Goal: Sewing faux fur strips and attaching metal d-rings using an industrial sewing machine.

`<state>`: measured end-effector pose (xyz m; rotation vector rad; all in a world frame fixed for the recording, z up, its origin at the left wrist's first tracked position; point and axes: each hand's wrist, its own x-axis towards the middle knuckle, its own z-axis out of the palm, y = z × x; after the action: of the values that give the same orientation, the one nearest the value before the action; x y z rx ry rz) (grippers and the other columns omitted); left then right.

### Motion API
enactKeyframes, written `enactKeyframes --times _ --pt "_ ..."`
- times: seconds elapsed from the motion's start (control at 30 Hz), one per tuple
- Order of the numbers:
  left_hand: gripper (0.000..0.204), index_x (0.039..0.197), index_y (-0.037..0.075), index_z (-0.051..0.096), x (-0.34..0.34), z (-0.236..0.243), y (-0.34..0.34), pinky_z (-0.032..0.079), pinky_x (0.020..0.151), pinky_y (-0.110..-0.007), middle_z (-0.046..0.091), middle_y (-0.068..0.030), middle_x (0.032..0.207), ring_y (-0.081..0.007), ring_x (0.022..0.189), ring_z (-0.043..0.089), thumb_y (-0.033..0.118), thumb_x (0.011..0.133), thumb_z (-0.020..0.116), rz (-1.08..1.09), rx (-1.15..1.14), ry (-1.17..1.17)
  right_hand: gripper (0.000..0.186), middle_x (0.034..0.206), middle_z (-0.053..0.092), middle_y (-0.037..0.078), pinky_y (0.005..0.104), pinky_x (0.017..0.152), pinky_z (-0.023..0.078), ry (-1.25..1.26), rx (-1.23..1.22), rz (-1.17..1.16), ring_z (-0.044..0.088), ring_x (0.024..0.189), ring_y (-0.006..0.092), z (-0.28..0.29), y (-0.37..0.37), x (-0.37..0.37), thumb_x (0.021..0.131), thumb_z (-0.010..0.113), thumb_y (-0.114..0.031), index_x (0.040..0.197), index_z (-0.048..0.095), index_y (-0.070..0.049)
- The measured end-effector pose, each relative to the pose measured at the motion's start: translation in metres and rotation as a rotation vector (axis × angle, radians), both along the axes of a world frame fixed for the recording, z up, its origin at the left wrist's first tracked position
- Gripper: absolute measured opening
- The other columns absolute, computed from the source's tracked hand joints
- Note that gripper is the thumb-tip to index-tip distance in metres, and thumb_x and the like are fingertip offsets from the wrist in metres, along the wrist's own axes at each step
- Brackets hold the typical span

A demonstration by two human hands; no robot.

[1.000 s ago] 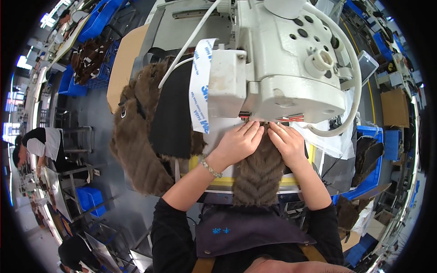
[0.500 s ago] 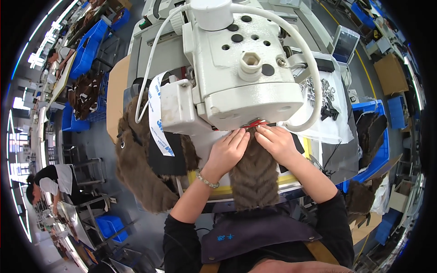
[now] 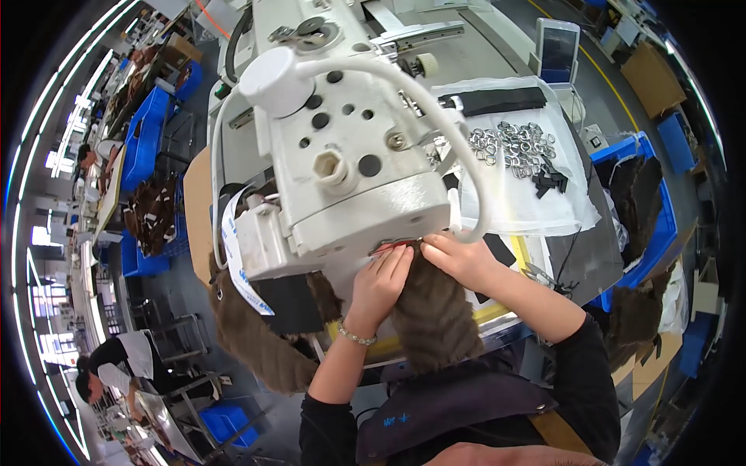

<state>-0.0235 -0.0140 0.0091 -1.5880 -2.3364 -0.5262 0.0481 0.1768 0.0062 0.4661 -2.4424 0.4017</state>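
Observation:
My left hand (image 3: 382, 282) lies on a brown fur strip (image 3: 431, 326), its fingers extended and close together at the machine head's lower edge. My right hand (image 3: 454, 259), to its right, grips the strip's far end with bent fingertips. A red part (image 3: 386, 249) shows under the white sewing machine head (image 3: 365, 217), just beyond my fingertips; the stitching point is hidden. More fur (image 3: 260, 353) and black material (image 3: 291, 311) lie left of my left hand.
A white sheet (image 3: 528, 210) bears metal buckles (image 3: 517, 144) and black strips. Scissors (image 3: 544, 279) lie right of my right arm. Blue bins with fur (image 3: 637, 202) flank the table. A co-worker (image 3: 120, 365) bends over a bench at left; a screen (image 3: 556, 50) stands behind.
The view has swung, so the machine sits lower and further left and the sheet of buckles shows fully. My hands stay at the fur's far end, my right fingertips now more bent.

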Motion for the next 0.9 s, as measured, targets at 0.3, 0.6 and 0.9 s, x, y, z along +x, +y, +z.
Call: enactKeyframes --times 0.3,0.6,0.9 --pt "0.030 0.108 0.002 0.066 0.000 0.002 0.001 0.054 0.078 -0.029 0.068 -0.0083 0.104 -0.0190 0.093 0.067 0.006 0.078 0.060 0.009 0.009 -0.022 0.014 0.069 0.047 0.001 0.0292 0.056 0.046 -0.030 0.011 -0.010 0.057 0.062 0.0157 0.004 0.000 0.001 0.070 0.061 -0.012 0.080 0.053 -0.009" --pt "0.030 0.107 0.003 0.066 -0.002 0.002 -0.001 0.053 0.076 -0.030 0.068 -0.0070 0.102 -0.0195 0.088 0.066 0.007 0.077 0.061 0.022 0.009 -0.041 0.015 0.075 0.053 0.002 0.0276 0.057 0.045 -0.093 0.034 -0.017 0.060 0.065 0.0157 0.007 0.001 0.001 0.070 0.061 -0.012 0.078 0.049 -0.008" --pt "0.026 0.104 0.003 0.067 -0.002 0.002 -0.001 0.054 0.078 -0.031 0.068 -0.0085 0.104 -0.0214 0.093 0.067 0.008 0.079 0.061 0.009 0.022 -0.031 0.015 0.077 0.055 0.003 0.0282 0.056 0.045 -0.043 -0.007 -0.010 0.061 0.066 0.0162 -0.004 0.000 0.000 0.071 0.060 -0.013 0.078 0.048 -0.009"
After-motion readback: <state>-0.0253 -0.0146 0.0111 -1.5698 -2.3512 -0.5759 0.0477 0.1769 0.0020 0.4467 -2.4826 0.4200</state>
